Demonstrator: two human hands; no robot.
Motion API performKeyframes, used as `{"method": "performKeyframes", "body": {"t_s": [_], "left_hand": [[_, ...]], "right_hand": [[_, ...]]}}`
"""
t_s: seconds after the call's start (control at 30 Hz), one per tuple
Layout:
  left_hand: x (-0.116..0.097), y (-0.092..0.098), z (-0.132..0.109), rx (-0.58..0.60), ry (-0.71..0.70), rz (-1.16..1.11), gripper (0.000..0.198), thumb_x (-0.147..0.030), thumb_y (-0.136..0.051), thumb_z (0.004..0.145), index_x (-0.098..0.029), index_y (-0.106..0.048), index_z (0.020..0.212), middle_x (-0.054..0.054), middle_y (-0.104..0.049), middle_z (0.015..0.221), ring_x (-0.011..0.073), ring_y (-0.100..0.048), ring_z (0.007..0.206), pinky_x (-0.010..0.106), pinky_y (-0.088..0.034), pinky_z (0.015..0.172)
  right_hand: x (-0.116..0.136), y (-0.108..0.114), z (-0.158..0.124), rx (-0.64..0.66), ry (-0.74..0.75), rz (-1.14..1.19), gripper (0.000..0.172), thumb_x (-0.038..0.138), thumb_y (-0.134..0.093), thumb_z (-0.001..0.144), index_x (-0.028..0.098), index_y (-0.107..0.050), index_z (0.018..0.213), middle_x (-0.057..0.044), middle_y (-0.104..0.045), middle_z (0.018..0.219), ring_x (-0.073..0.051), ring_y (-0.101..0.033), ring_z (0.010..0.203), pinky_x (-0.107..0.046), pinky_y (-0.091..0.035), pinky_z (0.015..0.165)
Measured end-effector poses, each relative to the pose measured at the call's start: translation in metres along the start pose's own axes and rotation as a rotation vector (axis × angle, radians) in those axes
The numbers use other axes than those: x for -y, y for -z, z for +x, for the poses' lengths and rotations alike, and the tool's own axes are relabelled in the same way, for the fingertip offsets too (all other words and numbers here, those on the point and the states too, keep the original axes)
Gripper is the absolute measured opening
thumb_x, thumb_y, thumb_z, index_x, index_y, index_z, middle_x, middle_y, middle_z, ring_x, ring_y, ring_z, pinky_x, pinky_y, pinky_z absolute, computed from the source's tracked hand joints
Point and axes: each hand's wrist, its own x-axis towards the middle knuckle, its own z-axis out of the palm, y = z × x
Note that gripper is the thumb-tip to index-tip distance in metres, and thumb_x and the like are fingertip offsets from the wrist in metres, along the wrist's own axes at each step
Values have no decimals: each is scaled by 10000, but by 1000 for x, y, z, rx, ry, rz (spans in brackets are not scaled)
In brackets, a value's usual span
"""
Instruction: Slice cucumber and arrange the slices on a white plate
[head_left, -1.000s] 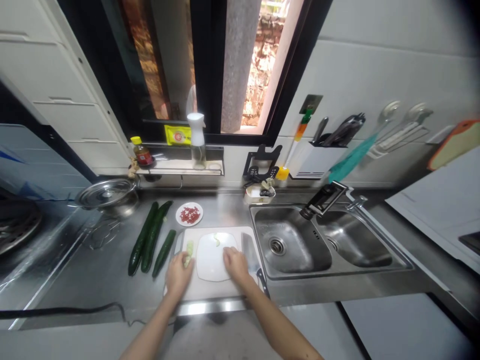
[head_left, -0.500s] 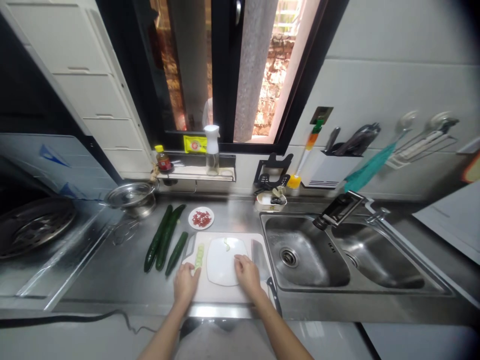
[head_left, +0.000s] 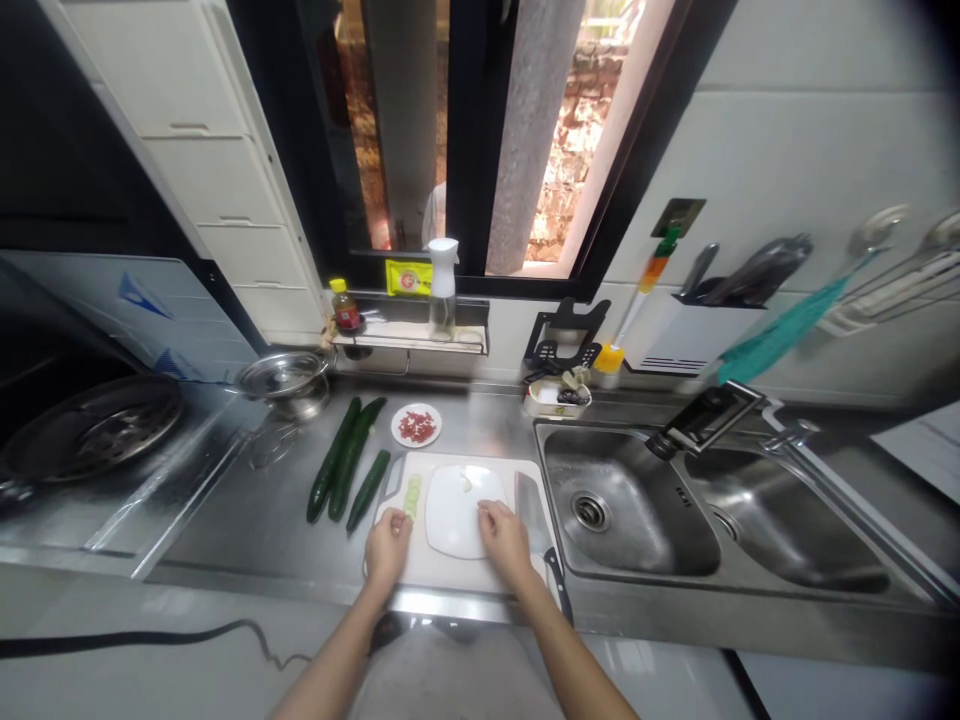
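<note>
A white cutting board (head_left: 450, 570) lies on the steel counter in front of me, with a white plate (head_left: 457, 520) on it. A row of cucumber slices (head_left: 412, 496) lies on the board left of the plate. My left hand (head_left: 388, 549) is curled at the near end of that row, fingers closed on the slices. My right hand (head_left: 505, 538) rests on the plate's right edge with fingers bent; what they hold is too small to tell. One pale slice (head_left: 466, 481) sits at the plate's far edge. A cleaver (head_left: 534, 515) lies right of the plate.
Three whole cucumbers (head_left: 346, 474) lie left of the board. A small dish of red chopped chilli (head_left: 416, 425) stands behind it. A double sink (head_left: 637, 505) with a tap (head_left: 705, 418) is at the right. A pot lid (head_left: 283, 377) and a stove lie left.
The camera has drifted, so the whole scene sits further right and lower. My hands have barely moved on the board; the left stays at the slices, the right at the plate edge.
</note>
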Motion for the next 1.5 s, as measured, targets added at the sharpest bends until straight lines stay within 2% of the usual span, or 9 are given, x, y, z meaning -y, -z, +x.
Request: {"method": "performKeyframes", "body": {"t_s": [0.47, 0.67, 0.8, 0.93, 1.03, 1.1, 1.27, 1.4, 1.5], "left_hand": [[-96, 17, -8, 371, -114, -648, 309, -343, -761, 660, -170, -650, 892, 16, -635, 707, 158, -616, 705, 258, -478, 681], [-104, 17, -12, 371, -89, -705, 388, -377, -792, 650, -173, -613, 926, 15, -641, 716, 143, -615, 693, 226, -466, 648], [-100, 18, -11, 342, 100, -732, 456, -502, -726, 720, -163, -584, 990, 32, -662, 760, 97, -561, 591, 171, -387, 513], [-97, 20, -8, 585, 444, -927, 513, -616, -568, 827, -171, -544, 1080, 42, -666, 786, 69, -519, 502, 145, -316, 429], [-104, 20, -3, 783, 586, -1084, 466, -598, -559, 845, -185, -547, 1062, 31, -656, 781, 73, -537, 499, 151, -349, 425], [-111, 21, 1, 817, 576, -1134, 386, -522, -604, 845, -191, -559, 1039, 8, -638, 760, 64, -537, 499, 147, -368, 433], [-125, 28, 11, 708, 374, -1133, 355, -256, -717, 767, -200, -570, 1085, -22, -614, 764, 41, -547, 558, 120, -394, 478], [-127, 36, 14, 684, 273, -1011, 446, -261, -759, 718, -197, -569, 1116, 5, -642, 816, 56, -570, 598, 114, -367, 454], [-128, 38, 14, 730, 351, -975, 428, -351, -752, 733, -193, -581, 1093, 13, -644, 798, 56, -567, 564, 108, -329, 411]], "right_hand": [[45, 5, 19, 105, -61, 545, 260, 327, -489, 884, 205, -672, 1023, -57, -707, 1027, -186, -637, 950, -329, -475, 863], [46, 6, 20, 144, -44, 557, 188, 322, -513, 867, 186, -639, 839, -24, -676, 807, -161, -609, 759, -289, -475, 745], [49, 12, 25, 87, -28, 560, 202, 334, -494, 888, 188, -612, 814, -21, -664, 808, -154, -594, 762, -282, -462, 752], [53, 19, 30, 41, -14, 576, 201, 325, -492, 894, 185, -613, 815, -25, -662, 827, -154, -596, 796, -276, -455, 766], [56, 23, 33, 16, 1, 571, 189, 318, -496, 893, 190, -620, 831, -25, -661, 850, -156, -595, 819, -268, -455, 755], [57, 25, 35, 6, 22, 552, 182, 315, -499, 895, 195, -626, 842, -25, -660, 855, -157, -591, 825, -265, -454, 744], [58, 29, 38, 11, 89, 481, 168, 291, -505, 894, 200, -634, 836, -26, -637, 836, -160, -572, 829, -266, -445, 742], [58, 32, 39, 26, 113, 455, 187, 298, -496, 908, 202, -638, 832, -25, -627, 833, -161, -564, 826, -270, -442, 743], [59, 35, 41, 36, 141, 444, 211, 316, -495, 918, 202, -648, 827, -27, -625, 831, -163, -564, 822, -274, -439, 751]]}}
